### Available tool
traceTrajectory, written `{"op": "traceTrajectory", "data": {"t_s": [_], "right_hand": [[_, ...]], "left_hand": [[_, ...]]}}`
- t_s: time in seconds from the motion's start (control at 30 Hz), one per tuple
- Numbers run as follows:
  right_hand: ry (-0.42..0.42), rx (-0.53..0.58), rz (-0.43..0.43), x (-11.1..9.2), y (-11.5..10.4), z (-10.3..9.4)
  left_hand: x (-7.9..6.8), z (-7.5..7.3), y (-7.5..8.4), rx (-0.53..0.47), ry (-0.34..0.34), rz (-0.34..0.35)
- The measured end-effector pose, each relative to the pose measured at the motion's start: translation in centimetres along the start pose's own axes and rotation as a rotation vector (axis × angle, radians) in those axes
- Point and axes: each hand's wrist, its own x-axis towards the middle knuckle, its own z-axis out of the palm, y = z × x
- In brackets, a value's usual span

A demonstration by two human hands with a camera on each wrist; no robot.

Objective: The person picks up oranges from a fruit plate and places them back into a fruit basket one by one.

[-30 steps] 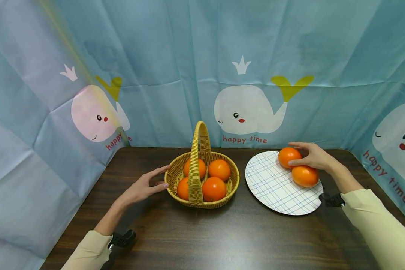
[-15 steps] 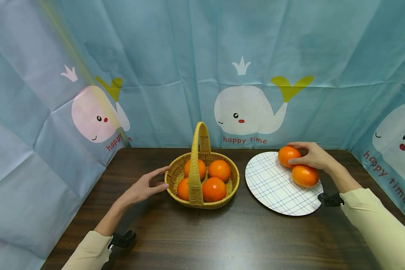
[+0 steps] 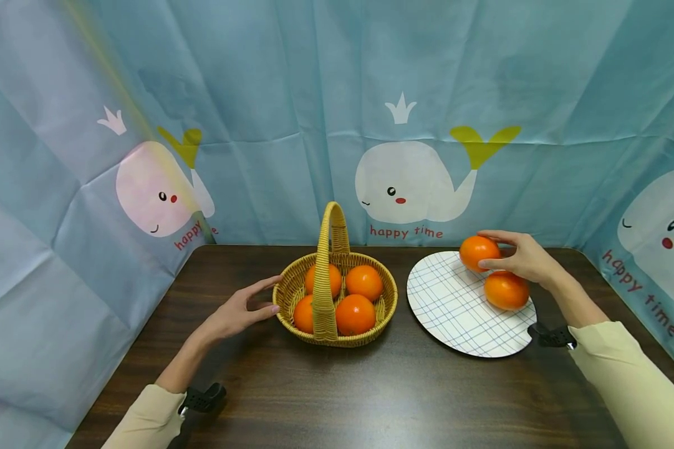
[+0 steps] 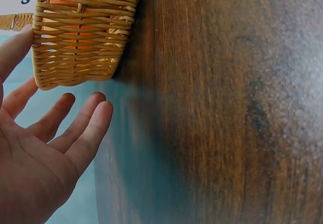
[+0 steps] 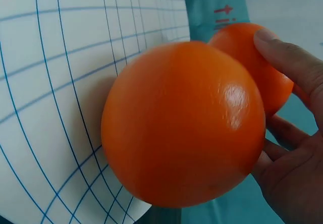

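The held orange (image 3: 479,253) is at the far right edge of the plate (image 3: 454,305), gripped between the thumb and fingers of the right hand (image 3: 530,259); the thumb bears on its near side, and one finger reaches over its top. Whether its underside touches the plate cannot be told. A second orange (image 3: 507,290) rests on the plate just beside it, nearer the wearer, and partly covers it in the right wrist view. The plate is round and white with blue crossing lines. To its left, a short gap away, stands a woven yellow basket (image 3: 350,342), upright, its tall handle (image 3: 324,274) arching over four oranges (image 3: 356,315). The left hand (image 3: 232,315) is at the basket's left side, thumb and forefinger against the rim, the fingers spread apart and nearly straight. Each wrist carries a black band (image 3: 204,398), and both sleeves (image 3: 623,362) are pale cream. Basket and plate stand on a dark wood-grained table (image 3: 370,399). A blue curtain (image 3: 258,93) printed with white whales and "happy time" hangs behind.
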Motion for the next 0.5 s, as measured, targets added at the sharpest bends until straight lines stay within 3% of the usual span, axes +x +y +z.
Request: {"op": "traceTrajectory", "data": {"t_s": [0.3, 0.5], "right_hand": [[0.026, 0.023, -0.058, -0.5, -1.4, 0.6], [0.011, 0.070, -0.155, -0.2, -2.5, 1.5]], "left_hand": [[0.0, -0.1, 0.0, 0.012, 0.003, -0.004], [0.0, -0.1, 0.0, 0.005, 0.002, -0.001]]}}
